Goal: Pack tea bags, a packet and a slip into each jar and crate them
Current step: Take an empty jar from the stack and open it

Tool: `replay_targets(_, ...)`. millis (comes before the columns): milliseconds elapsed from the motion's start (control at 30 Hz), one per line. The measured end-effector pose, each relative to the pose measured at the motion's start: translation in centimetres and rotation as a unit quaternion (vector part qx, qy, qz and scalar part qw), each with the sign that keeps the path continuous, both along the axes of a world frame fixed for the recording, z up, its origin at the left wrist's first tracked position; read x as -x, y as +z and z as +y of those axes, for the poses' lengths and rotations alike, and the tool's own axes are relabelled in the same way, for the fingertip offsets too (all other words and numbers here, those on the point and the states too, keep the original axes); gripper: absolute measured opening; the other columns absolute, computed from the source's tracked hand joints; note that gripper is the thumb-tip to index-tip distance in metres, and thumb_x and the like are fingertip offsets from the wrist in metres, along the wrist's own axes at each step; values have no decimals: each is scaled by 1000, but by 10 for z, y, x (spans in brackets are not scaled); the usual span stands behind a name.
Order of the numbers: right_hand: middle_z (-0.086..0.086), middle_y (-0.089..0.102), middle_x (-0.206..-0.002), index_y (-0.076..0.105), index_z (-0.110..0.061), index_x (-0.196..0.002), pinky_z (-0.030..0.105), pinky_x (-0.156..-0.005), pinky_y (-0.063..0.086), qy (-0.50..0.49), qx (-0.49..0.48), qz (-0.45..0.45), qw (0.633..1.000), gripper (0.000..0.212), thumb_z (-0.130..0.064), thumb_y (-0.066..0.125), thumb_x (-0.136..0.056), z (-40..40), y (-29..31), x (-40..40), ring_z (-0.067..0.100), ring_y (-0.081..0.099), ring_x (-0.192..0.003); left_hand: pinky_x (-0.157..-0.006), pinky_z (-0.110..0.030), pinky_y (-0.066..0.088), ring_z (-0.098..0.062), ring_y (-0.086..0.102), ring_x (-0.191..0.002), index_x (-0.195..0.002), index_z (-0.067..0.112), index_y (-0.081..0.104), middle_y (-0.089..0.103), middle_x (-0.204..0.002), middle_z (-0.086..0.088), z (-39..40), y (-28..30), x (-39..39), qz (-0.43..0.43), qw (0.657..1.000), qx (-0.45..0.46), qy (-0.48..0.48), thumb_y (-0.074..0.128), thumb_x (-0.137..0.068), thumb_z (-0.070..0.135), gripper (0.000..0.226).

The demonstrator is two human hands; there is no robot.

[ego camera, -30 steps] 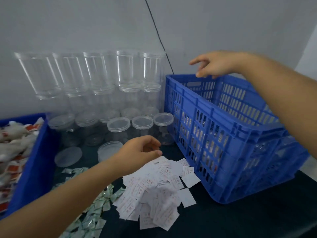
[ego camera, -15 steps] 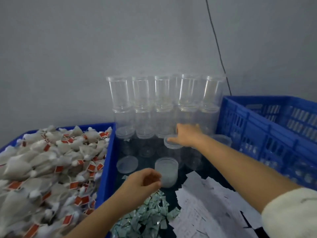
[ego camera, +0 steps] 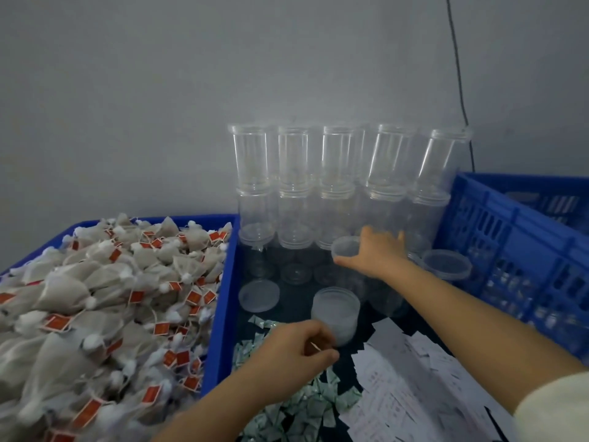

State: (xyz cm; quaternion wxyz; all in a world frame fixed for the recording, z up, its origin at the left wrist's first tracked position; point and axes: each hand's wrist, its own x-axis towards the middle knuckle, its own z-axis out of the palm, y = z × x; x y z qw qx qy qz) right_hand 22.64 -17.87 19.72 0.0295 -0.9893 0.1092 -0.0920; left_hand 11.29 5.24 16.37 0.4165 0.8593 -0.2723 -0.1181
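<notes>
My right hand (ego camera: pixel 379 253) reaches to the front row of clear jars and grips the lidded jar (ego camera: pixel 345 248) by its cap. My left hand (ego camera: pixel 296 355) hovers over the pile of small green-white packets (ego camera: pixel 296 409), thumb and fingers pinched on what looks like a thin pale slip (ego camera: pixel 316 346). Just beyond that hand stands a frosted open jar (ego camera: pixel 336 311). White slips (ego camera: pixel 398 397) lie scattered at the lower right. Tea bags (ego camera: pixel 95 298) with red tags fill the blue bin (ego camera: pixel 223 314) on the left. The blue crate (ego camera: pixel 497 237) sits to the right.
Empty clear jars (ego camera: pixel 338 161) are stacked in rows against the grey wall. A loose lid (ego camera: pixel 258 295) lies flat on the dark tabletop. Another lidded jar (ego camera: pixel 446 264) stands beside the crate. A black cable (ego camera: pixel 459 74) runs down the wall.
My right hand came from the crate's far rim to the jars and took hold of a lidded one. My left hand left the slip pile with fingers pinched. The view swung left.
</notes>
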Motion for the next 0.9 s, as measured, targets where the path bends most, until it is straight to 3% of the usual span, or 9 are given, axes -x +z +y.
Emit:
replay_targets(167,8,60,-122,47,-14,-126,44,-98,37,31,15,-61,998,92,-87,55,-70,1,31,16,30,55,-113,-71,-11,48,3,60,-81,-111,26,63,66,-98,12,1,1,2,-22,999,21,28,62,-91,32,21)
replay_targets(267,4,62,-111,49,-15,-119,39,-82,47,56,-9,-125,990,87,-84,61,-69,3,55,33,25,57,-102,-85,-14,49,9,57,-91,-112,27,60,63,-102,16,2,1,2,-59,995,50,57,63,-90,29,23)
replay_targets(367,-6,56,-107,49,-20,-120,33,-71,43,84,-79,-179,977,82,-83,62,-68,8,72,57,17,52,-96,-86,2,35,20,44,-101,-118,37,47,48,-110,30,2,4,3,-150,983,65,86,64,-89,31,34)
replay_targets(467,-12,52,-109,50,-25,-129,28,-70,41,106,-219,-192,951,89,-84,63,-64,19,71,86,12,53,-97,-92,2,26,22,32,-111,-127,36,40,38,-117,35,4,10,4,-253,956,96,110,65,-86,33,48)
replay_targets(600,-7,55,-122,45,-22,-143,27,-80,50,98,-426,-159,885,109,-84,58,-54,43,45,120,15,59,-105,-103,-26,30,2,31,-121,-136,20,44,43,-130,13,5,12,7,-378,914,78,124,72,-80,38,65)
replay_targets(700,8,56,-135,44,-16,-145,35,-82,59,45,-613,-88,784,100,-68,68,-64,59,16,132,24,64,-110,-106,-42,35,-19,40,-125,-136,11,47,49,-135,-5,5,13,12,-452,884,-39,113,74,-72,50,80)
replay_targets(800,17,69,-114,57,-15,-131,32,-71,61,-11,-730,14,683,81,-60,71,-65,67,-8,147,30,72,-96,-105,-52,32,-30,54,-119,-131,11,50,57,-129,-11,5,14,12,-528,827,-173,90,73,-62,56,85)
replay_targets(900,19,73,-101,66,-14,-116,31,-61,59,-36,-762,101,639,81,-66,69,-54,67,-19,159,30,71,-86,-99,-54,42,-31,60,-114,-129,11,58,62,-124,-12,4,13,14,-541,799,-259,52,87,-48,51,95)
